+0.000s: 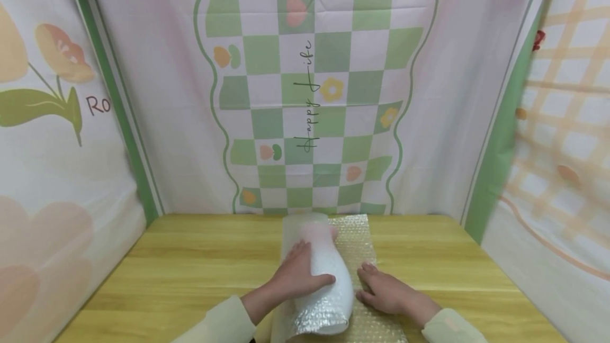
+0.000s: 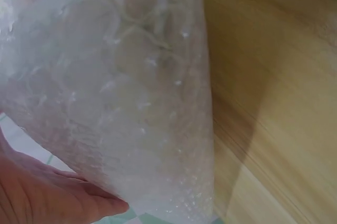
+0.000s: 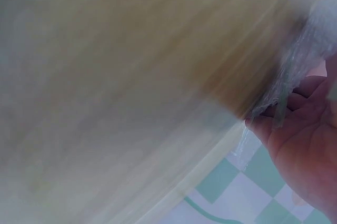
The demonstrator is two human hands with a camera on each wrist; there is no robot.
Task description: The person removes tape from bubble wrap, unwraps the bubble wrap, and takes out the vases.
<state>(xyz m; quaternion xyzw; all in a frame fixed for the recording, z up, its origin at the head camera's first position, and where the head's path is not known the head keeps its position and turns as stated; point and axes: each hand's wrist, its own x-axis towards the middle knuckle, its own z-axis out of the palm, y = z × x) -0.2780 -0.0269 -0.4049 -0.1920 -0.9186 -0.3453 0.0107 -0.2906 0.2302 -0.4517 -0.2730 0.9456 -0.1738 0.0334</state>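
A white, vase-shaped object [image 1: 339,269] with a pinkish narrow far end lies on a sheet of bubble wrap [image 1: 352,240], and part of the sheet is folded over its left side. Across that folded part rests my left hand [image 1: 296,274], fingers stretched forward and thumb spread over the object. On the right, my right hand [image 1: 388,291] touches the flat part of the sheet with its fingers extended. Up close in the left wrist view, the clear bubble wrap [image 2: 142,103] hides most of the object. In the right wrist view, wrap [image 3: 313,37] crosses the fingers of my right hand [image 3: 300,134].
The wood-grain table [image 1: 200,263] spreads out on both sides of the wrap. A checked green-and-white curtain [image 1: 305,94] hangs at its back edge, with patterned cloth walls on the left [image 1: 52,173] and right [image 1: 557,173].
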